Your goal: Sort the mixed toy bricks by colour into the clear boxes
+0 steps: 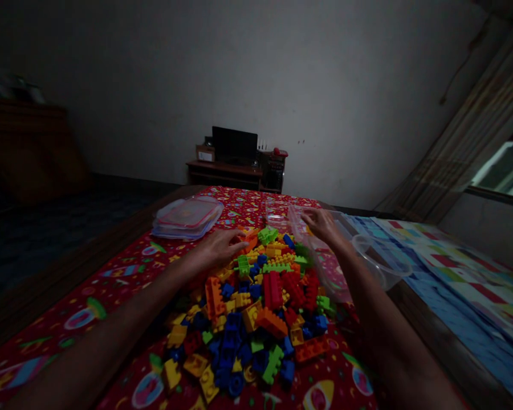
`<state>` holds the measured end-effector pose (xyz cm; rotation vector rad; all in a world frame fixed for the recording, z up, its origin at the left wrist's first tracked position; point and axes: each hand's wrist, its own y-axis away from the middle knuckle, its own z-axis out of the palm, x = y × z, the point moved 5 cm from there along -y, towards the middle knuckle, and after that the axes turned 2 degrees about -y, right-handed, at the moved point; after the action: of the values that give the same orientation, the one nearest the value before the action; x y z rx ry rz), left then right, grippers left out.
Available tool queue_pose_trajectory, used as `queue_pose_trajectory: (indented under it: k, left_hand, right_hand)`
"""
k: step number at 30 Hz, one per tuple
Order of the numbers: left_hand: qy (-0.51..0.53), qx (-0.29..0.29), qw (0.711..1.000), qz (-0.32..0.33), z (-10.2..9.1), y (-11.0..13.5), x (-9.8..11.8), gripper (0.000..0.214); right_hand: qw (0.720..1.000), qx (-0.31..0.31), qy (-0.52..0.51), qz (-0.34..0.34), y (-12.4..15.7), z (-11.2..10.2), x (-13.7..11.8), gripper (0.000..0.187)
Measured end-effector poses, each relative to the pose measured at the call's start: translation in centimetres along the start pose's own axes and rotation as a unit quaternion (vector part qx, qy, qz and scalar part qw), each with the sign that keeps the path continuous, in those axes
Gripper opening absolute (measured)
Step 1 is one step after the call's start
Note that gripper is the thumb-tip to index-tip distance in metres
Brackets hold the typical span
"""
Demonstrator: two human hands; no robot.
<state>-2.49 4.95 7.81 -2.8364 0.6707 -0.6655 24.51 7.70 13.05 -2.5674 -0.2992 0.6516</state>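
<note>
A heap of toy building bricks (233,327) in red, yellow, orange, blue and green lies in front of me. At its far left edge, my left hand (220,247) has thumb and fingers apart, the tips at an orange brick (251,239); a firm grip on it does not show. My right hand (321,224) is over a clear plastic box (331,276) to the right of the heap, its fingers bent downward and close together. A bit of yellow shows beneath those fingertips, but what they hold is too blurred to make out.
Stacked clear lids (188,217) lie at the far left of the red patterned cloth (123,307). A round clear tub (382,259) sits at the right edge, beside a bed with a blue sheet (448,307). Farther off, a monitor (234,143) stands on a desk.
</note>
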Motion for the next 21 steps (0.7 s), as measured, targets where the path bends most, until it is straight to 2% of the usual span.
queue_pose_trajectory:
  k: [4, 7, 10, 13, 16, 21]
  left_hand:
    - [0.004, -0.002, 1.0, -0.027, 0.7, 0.1, 0.1, 0.054]
    - [0.015, 0.014, 0.999, -0.039, 0.7, 0.0, 0.0, 0.051]
    - [0.029, 0.036, 0.998, -0.032, 0.6, -0.3, -0.1, 0.052]
    - [0.015, 0.021, 1.0, -0.004, 1.0, -0.3, 0.3, 0.052]
    - [-0.012, -0.007, 1.0, 0.003, 1.3, 0.0, 0.8, 0.041]
    - [-0.002, 0.028, 1.0, -0.013, 0.5, 0.2, 1.0, 0.024]
  right_hand:
    - [0.991, -0.078, -0.103, -0.042, 2.0, 1.3, -4.5, 0.028]
    - [0.983, -0.106, -0.135, -0.064, 2.9, 1.9, -6.5, 0.024]
    - [0.982, -0.102, -0.125, -0.097, 3.4, 2.4, -7.0, 0.023]
    - [0.98, -0.121, -0.085, -0.137, 4.0, 3.2, -7.3, 0.023]
    - [0.979, -0.127, -0.02, -0.159, 4.6, 3.5, -7.9, 0.021]
    - [0.973, -0.165, -0.004, -0.162, 5.5, 3.8, -9.1, 0.02]
